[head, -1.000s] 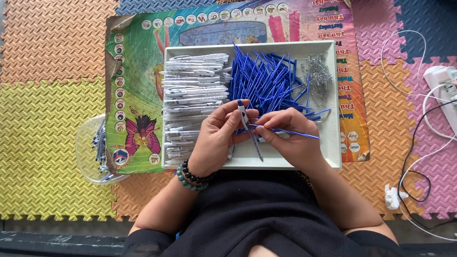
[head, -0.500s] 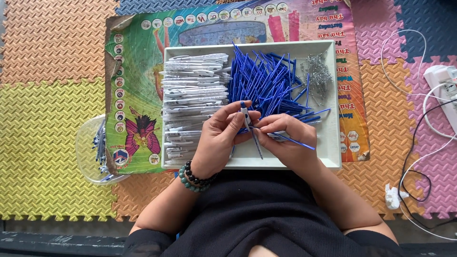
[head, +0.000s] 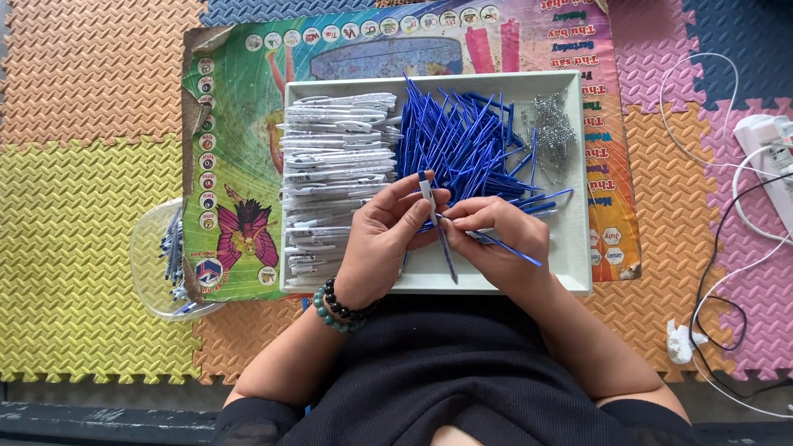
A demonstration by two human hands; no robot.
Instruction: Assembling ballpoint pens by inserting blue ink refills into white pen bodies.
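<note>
Over the near edge of a white tray [head: 578, 272], my left hand [head: 382, 244] pinches a white pen barrel [head: 427, 190] with a blue refill [head: 446, 252] hanging from its lower end. My right hand [head: 500, 239] touches that pen at the fingertips and also holds several loose blue refills [head: 512, 248] that stick out to the right. In the tray lie a stack of white pen barrels [head: 334, 165] on the left, a heap of blue refills [head: 462, 140] in the middle and a small pile of metal springs [head: 553, 128] on the right.
The tray rests on a colourful printed poster [head: 239, 124] spread over foam floor mats [head: 83, 182]. A clear plastic container [head: 161, 264] with assembled pens sits at the left. A white power strip [head: 772, 157] with white and black cables lies at the right, near a crumpled tissue [head: 681, 343].
My hands have stayed over the tray's near edge; the fingers shifted slightly around the pen and the loose refills in my right hand tilted a little.
</note>
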